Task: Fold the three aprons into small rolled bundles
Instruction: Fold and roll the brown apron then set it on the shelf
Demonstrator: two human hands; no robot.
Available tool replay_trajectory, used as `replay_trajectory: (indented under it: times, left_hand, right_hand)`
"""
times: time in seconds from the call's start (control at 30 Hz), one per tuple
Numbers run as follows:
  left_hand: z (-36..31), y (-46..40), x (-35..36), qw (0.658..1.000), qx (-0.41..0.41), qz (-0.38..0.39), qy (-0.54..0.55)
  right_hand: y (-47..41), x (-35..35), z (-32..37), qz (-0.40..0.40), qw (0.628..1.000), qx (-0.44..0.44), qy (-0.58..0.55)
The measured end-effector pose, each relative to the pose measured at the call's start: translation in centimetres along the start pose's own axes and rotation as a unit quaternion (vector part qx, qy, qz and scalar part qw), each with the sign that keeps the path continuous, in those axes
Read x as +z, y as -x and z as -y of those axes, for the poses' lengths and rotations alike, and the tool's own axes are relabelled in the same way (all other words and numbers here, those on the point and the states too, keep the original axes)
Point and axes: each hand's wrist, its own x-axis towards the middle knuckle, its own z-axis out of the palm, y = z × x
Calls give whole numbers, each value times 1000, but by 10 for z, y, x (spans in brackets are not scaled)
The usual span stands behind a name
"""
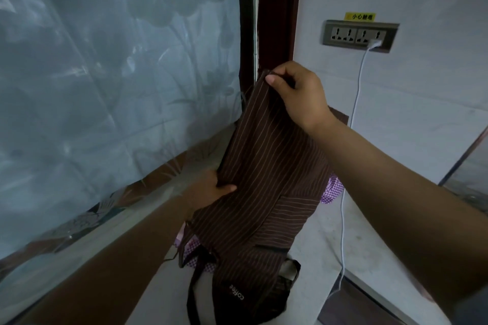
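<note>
I hold the brown striped apron (264, 179) up above the pale counter (317, 240), "Coffee" printed near its low end. My right hand (298, 92) pinches its top corner; my left hand (211, 190) grips its left edge. Purple checked cloth (331, 190) peeks from behind the apron, the white cable (343, 206) hangs just right of it.

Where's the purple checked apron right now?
In the head view the purple checked apron lies on the counter under the brown striped apron, peeking out at its right edge beside the white cable.
</note>
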Motion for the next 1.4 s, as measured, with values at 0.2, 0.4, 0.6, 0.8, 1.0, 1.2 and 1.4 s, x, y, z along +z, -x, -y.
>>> replay_trajectory:
  times: [0.2, 0.4, 0.6, 0.8, 1.0, 1.2, 1.4]
  left_hand:
    - [48, 11, -21, 985, -112, -129, 13]
    - [35, 18, -112, 899, 32, -437, -7]
    - [52, 22, -137, 974, 1, -92, -208]
    - [53, 38, -110, 898, -129, 371, -198]
    - [59, 33, -76, 860, -175, 424, -224]
    - [125, 32, 31, 907, -180, 337, -174]
    - [163, 33, 115, 966, -202, 111, -115]
  right_hand:
    - [-5, -25, -22, -145, 987, 62, 5]
    - [6, -33, -63, -229, 959, 169, -20]
    - [33, -28, -98, -129, 952, 274, 42]
    - [71, -33, -134, 243, 844, 426, 217]
    - [112, -41, -155, 425, 691, 523, 263]
    - [184, -14, -214, 340, 707, 557, 274]
    - [233, 4, -249, 53, 762, 620, 177]
